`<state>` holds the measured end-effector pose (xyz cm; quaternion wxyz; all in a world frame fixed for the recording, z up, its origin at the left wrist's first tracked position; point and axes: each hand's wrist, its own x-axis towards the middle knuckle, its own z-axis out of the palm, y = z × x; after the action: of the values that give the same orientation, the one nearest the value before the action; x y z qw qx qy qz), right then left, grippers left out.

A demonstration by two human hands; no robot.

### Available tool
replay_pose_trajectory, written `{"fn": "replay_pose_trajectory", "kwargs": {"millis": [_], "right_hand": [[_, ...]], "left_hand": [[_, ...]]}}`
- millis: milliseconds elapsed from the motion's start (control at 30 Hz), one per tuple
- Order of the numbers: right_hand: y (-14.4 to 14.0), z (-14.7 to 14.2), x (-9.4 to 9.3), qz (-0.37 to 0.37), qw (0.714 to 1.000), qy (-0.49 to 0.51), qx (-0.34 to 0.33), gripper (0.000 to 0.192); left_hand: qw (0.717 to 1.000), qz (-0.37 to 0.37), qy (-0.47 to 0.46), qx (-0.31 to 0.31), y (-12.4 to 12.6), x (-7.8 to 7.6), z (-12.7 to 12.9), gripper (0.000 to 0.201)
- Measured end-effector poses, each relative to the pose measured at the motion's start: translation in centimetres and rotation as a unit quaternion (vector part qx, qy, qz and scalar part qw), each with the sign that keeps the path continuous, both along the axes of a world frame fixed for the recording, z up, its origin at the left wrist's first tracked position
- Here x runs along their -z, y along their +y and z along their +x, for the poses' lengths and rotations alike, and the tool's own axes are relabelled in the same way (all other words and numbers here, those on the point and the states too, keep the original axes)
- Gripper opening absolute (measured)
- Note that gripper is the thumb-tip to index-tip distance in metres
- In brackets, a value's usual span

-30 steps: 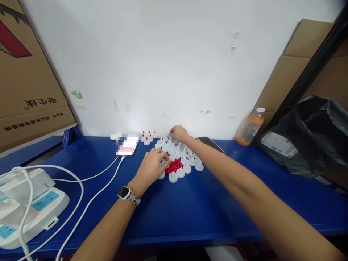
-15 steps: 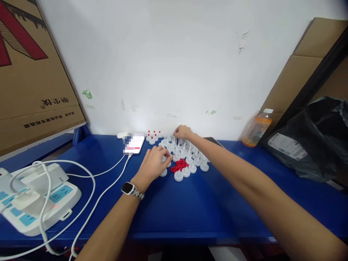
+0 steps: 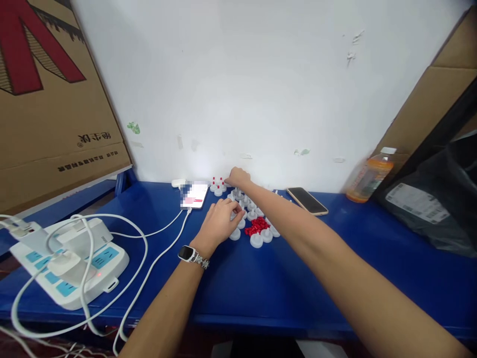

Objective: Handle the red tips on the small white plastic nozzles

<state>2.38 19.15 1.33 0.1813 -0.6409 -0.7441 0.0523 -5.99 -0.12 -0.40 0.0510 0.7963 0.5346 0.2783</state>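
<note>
So the person is working on a blue table (image 3: 261,293) against a white wall. The left hand (image 3: 219,223) is resting with its fingers curled together on one of the white plastic pieces (image 3: 251,209), right next to a little pile of red caps (image 3: 257,226); whether it's really pinching that piece is too small to tell. The right hand (image 3: 238,177) is reaching further back, fingertips bunched at the finished pieces with red tips (image 3: 218,185) by the wall, and I can't make out if anything is clamped between them.

Containers: an orange drink bottle (image 3: 367,181) with a white cap is standing at the wall, looking mostly full, label unreadable. A black plastic bag (image 3: 439,199) is sitting on the right with a white shipping label, print too small to read.

Writing: the cardboard box (image 3: 52,99) on the left is showing upside-down Chinese characters. A dark phone (image 3: 307,200) is lying face up, another phone (image 3: 194,195) is charging by cable, and a power strip (image 3: 70,258) is sitting far left. A watch (image 3: 188,253) is on the left wrist.
</note>
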Motion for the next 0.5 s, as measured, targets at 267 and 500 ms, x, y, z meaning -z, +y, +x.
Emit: {"fn": "replay_pose_trajectory", "kwargs": {"millis": [267, 500], "right_hand": [[0.2, 1.2, 0.0, -0.004, 0.999, 0.028, 0.034, 0.034], [-0.5, 0.4, -0.5, -0.018, 1.000, 0.015, 0.015, 0.039]], "left_hand": [[1.000, 0.017, -0.022, -0.013, 0.8, 0.6, -0.3, 0.023], [0.999, 0.027, -0.032, -0.029, 0.8, 0.8, 0.3, 0.023]]}}
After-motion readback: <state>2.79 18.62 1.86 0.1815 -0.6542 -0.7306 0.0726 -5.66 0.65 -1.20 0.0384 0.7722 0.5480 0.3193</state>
